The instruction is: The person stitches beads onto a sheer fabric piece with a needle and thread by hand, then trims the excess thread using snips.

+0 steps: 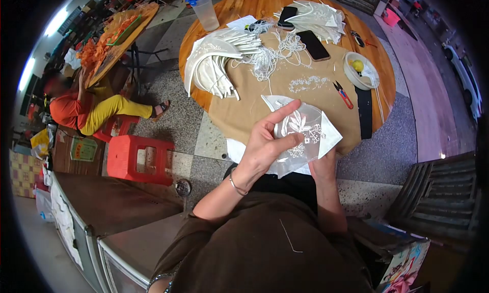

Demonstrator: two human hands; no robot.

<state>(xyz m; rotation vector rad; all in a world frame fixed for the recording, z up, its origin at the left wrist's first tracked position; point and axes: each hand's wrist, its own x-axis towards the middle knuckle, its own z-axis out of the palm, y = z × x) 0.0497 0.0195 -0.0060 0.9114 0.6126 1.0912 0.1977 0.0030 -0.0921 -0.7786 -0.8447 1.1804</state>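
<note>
A sheer white fabric piece [300, 121] with embroidered flowers and leaves is held up in front of me, above the table's near edge. My left hand [270, 143] grips its left side, thumb pressed on the embroidery and forefinger stretched along the top. At the lower right edge, my right hand [323, 166] holds the same piece from behind; most of its fingers are hidden by the fabric. Beyond lies a fanned stack of similar white pieces [214, 59]. Beside that stack is a tangle of white cord [267, 61]. Red-handled thread snips [344, 95] rest to the right.
The round wooden table [244, 5] bears brown paper, another white stack [318, 20], two phones [314, 45], a round white tub [356, 81] and a blue-lidded jug [205, 15]. At left, a red stool [137, 158] stands near a seated person [76, 109] at another table.
</note>
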